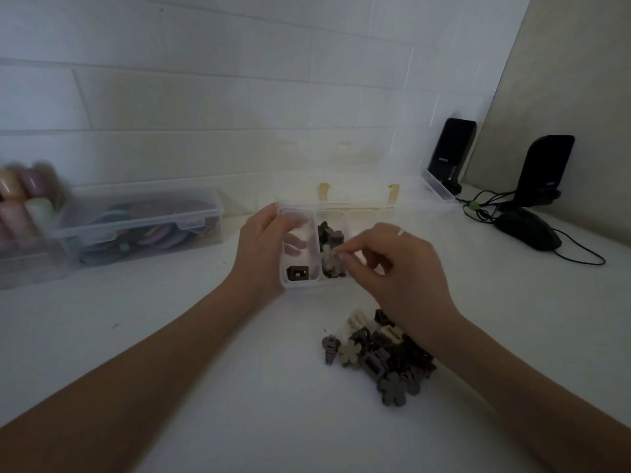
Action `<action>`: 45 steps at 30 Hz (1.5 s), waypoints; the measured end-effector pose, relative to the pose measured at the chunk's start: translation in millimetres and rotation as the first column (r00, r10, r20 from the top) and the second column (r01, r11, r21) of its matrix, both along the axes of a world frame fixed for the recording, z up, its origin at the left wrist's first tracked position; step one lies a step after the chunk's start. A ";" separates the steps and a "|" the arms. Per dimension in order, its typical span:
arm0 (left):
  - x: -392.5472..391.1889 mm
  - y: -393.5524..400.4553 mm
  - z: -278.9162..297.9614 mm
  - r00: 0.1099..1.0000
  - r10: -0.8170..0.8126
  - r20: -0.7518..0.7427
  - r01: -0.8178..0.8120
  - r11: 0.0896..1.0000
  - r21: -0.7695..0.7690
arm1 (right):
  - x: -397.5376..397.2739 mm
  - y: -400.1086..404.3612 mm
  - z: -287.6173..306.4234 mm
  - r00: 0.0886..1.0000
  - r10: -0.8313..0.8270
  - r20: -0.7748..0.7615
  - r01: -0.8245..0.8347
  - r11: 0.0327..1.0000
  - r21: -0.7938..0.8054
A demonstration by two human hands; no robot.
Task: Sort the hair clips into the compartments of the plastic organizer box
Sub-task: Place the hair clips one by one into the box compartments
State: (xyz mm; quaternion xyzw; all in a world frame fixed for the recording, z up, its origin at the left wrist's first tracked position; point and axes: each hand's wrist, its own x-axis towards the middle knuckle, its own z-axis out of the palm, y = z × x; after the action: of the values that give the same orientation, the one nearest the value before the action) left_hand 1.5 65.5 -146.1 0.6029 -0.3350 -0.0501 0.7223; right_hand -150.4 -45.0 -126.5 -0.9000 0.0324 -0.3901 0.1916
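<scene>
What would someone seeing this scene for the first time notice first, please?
At the centre, the right hand pinches a pale flower-shaped clip over the second compartment of the clear organizer box, while the left hand grips the box's left end. Next comes the dark pile of unsorted clips on the white table just below the right wrist. A lidded clear box of colourful items sits at the left.

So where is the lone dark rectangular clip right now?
In the head view, the dark rectangular clip lies in the organizer box's leftmost compartment, near end, beside the left hand.
</scene>
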 end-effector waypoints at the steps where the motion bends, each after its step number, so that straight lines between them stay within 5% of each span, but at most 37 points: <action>1: 0.3 0.2 0.0 1.000 -0.003 0.001 0.003 1.000 -0.005 | 2.4 1.5 -1.3 0.998 -0.029 -0.047 0.026 0.998 -0.054; 7: 3.8 0.2 -2.3 1.000 0.007 -0.016 -0.007 1.000 0.005 | -4.9 0.6 2.1 0.987 -0.141 -0.079 0.092 0.892 -0.443; 10: 6.5 0.4 -5.8 0.997 0.019 0.074 -0.023 0.998 0.050 | -9.7 -3.8 2.3 0.991 -0.111 -0.070 0.075 0.917 -0.393; 15: 5.8 -0.6 -3.7 1.000 0.017 0.021 -0.017 1.000 0.018 | -16.4 -8.0 -0.8 0.997 0.025 -0.069 -0.050 0.925 -0.378; 22: 7.7 -0.1 -5.2 0.999 0.023 0.028 -0.024 0.999 0.021 | -9.4 -5.9 -5.6 0.968 -0.221 -0.118 0.136 0.859 -0.494; 29: 3.3 0.5 -4.1 0.999 0.021 0.031 -0.023 0.999 0.049 | -11.7 -3.7 -4.8 0.996 -0.083 -0.027 0.064 0.901 -0.429; 36: 3.3 -1.1 -2.8 0.999 0.040 -0.003 -0.040 0.999 0.032 | -7.8 -1.1 -10.9 0.960 -0.242 -0.139 0.140 0.850 -0.509; 41: 0.7 -0.5 0.9 0.995 0.043 -0.089 -0.041 0.999 0.015 | -15.3 -6.6 -1.3 0.997 0.008 -0.078 -0.041 0.897 -0.439; 45: 1.0 -0.2 1.4 0.996 0.042 -0.080 -0.042 0.999 0.008 | -28.1 -10.9 11.7 0.965 0.156 -0.210 -0.220 0.918 -0.330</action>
State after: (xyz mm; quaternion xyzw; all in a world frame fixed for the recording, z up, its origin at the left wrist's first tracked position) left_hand 2.5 65.3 -144.7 0.6095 -0.2929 -0.0602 0.7342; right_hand -178.5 -55.9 -114.9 -0.9500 -0.1072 -0.2868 0.0612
